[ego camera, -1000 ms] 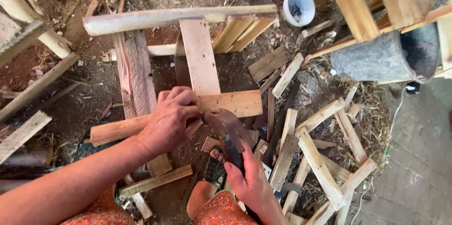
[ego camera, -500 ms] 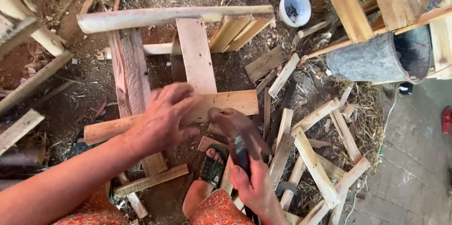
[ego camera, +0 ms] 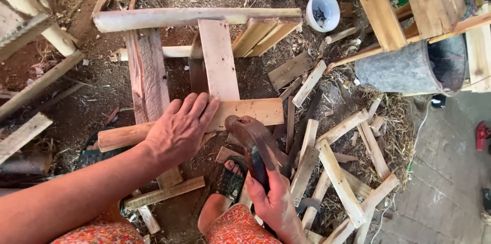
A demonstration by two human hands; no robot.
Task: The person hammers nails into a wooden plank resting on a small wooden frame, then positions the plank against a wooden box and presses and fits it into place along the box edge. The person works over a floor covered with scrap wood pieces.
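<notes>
Sawdust-strewn ground littered with wood offcuts lies under a rough slat frame (ego camera: 153, 75), where the left hand (ego camera: 179, 129) presses flat, fingers together, on a cross plank (ego camera: 250, 111) whose free end juts past the fingertips, while the right hand (ego camera: 276, 200) grips a hatchet (ego camera: 253, 139), fingers wrapped round its handle.

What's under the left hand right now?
The left hand lies flat on a horizontal wooden slat where it crosses the upright pink board and the rough plank. Whether a nail or joint sits beneath the palm cannot be seen; the hand covers it.
</notes>
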